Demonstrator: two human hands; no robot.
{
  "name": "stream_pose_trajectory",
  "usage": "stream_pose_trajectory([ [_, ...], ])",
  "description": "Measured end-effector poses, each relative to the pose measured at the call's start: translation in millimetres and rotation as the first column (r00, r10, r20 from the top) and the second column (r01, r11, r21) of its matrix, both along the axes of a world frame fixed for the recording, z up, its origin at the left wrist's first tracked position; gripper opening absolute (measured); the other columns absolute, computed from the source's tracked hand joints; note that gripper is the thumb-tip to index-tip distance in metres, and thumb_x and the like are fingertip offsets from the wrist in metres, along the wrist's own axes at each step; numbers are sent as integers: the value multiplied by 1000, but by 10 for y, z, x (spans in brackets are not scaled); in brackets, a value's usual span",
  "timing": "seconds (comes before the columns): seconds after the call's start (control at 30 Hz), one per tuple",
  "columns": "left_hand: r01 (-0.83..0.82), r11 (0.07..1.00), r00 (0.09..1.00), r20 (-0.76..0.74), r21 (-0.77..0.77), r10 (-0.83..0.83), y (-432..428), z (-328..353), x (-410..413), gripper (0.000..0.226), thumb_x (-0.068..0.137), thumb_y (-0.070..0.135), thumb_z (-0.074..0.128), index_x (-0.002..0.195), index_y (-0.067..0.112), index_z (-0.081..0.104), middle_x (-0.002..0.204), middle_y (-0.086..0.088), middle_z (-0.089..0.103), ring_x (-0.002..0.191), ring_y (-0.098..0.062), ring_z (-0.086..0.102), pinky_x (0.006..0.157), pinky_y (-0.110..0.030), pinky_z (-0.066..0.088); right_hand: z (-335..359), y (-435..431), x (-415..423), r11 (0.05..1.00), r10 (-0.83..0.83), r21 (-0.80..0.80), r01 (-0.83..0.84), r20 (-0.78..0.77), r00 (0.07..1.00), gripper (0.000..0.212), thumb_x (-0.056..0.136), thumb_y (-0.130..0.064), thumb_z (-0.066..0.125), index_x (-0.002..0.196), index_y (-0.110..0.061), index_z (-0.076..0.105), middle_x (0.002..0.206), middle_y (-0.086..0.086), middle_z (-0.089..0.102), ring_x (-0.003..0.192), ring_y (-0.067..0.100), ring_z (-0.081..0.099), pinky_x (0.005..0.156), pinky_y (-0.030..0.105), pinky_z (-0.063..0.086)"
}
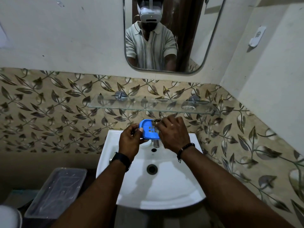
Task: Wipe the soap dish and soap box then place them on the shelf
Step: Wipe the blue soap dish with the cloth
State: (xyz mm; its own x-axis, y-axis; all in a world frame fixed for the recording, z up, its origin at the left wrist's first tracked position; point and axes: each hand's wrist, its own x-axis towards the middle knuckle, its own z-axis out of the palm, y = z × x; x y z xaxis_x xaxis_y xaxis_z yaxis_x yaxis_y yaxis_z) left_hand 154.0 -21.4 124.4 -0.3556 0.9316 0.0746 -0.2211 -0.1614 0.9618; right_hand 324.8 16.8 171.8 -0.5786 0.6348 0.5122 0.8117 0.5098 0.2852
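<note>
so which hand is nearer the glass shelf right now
Right. The right hand is raised just under the glass shelf front edge, working at the blue soap dish. The left hand grips the dish's lower left side, lower down over the sink.

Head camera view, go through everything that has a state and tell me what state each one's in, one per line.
blue soap dish: held above the sink, hollow side facing the camera
left hand: gripping the dish's left edge
right hand: pressed on the dish's right end with a small dark cloth
glass shelf: nothing blue on it yet
sink: basin dry-looking, drain open
clear plastic container: lid on
</note>
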Motion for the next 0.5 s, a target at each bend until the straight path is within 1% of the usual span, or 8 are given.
stream_pose_trajectory([
  [0.07, -21, 1000, 1000, -6, -6, 21, -16, -18, 40, 20, 98, 6, 60, 115, -2, 63, 98, -15, 65, 86, -25, 73, 72, -41, 64, 65, -12, -11, 989, -135, -45, 137, 48, 990, 24, 79, -29, 61, 99, -17, 68, 92, 4, 64, 93, 29, 53, 78, 43, 39],
  [0.13, -29, 1000, 1000, 2, -9, 29, -26, -39, 96, 18, 98, 8, 61, 114, 1, 65, 98, -13, 68, 86, -22, 74, 69, -37, 63, 76, -54, -45, 966, -232, -99, 238, 71, 970, 27, 81, -34, 59, 96, -15, 68, 92, 5, 65, 96, 29, 52, 82, 44, 39],
  [0.2, -21, 1000, 999, 25, -24, 21, -26, -58, 133, 17, 98, 8, 60, 113, 2, 66, 101, -16, 71, 82, -19, 75, 68, -35, 63, 27, -109, -86, 948, -271, -174, 266, -4, 963, 28, 83, -35, 55, 99, -16, 69, 98, 3, 67, 101, 28, 51, 86, 44, 37],
  [0.27, 2, 999, 999, 47, -32, -1, -16, -66, 142, 17, 98, 7, 60, 113, 1, 66, 104, -18, 70, 82, -21, 74, 70, -37, 63, -37, -190, -126, 947, -229, -266, 178, -173, 958, 27, 85, -32, 54, 105, -21, 69, 110, -2, 67, 106, 25, 49, 89, 41, 32],
  [0.33, 35, 999, 999, 39, -26, -33, -4, -47, 142, 16, 97, 6, 61, 112, 2, 66, 103, -20, 69, 81, -24, 74, 69, -35, 62, -83, -284, -192, 952, -120, -307, 21, -308, 944, 26, 87, -24, 52, 108, -24, 68, 124, -6, 62, 110, 23, 46, 88, 38, 28],
  [0.37, 43, 999, 999, 23, -24, -43, 3, -34, 147, 16, 97, 6, 61, 111, 3, 67, 101, -20, 69, 80, -24, 74, 67, -33, 62, -94, -323, -225, 944, -68, -325, -59, -366, 928, 27, 90, -21, 50, 109, -25, 69, 126, -7, 61, 111, 23, 45, 88, 38, 28],
  [0.43, 45, 999, 999, 9, -18, -44, 8, -6, 161, 15, 97, 7, 62, 110, 5, 68, 94, -19, 69, 76, -22, 73, 65, -31, 61, -97, -367, -226, 919, 15, -349, -185, -437, 899, 31, 94, -20, 44, 110, -24, 70, 118, -5, 63, 107, 25, 46, 88, 41, 32],
  [0.5, 41, 999, 999, 21, -3, -41, 12, 19, 144, 17, 97, 5, 60, 112, 0, 67, 94, -19, 69, 79, -26, 71, 67, -35, 62, -57, -353, -140, 907, 78, -349, -237, -415, 907, 30, 90, -20, 47, 106, -23, 72, 102, -2, 63, 101, 25, 47, 86, 42, 33],
])
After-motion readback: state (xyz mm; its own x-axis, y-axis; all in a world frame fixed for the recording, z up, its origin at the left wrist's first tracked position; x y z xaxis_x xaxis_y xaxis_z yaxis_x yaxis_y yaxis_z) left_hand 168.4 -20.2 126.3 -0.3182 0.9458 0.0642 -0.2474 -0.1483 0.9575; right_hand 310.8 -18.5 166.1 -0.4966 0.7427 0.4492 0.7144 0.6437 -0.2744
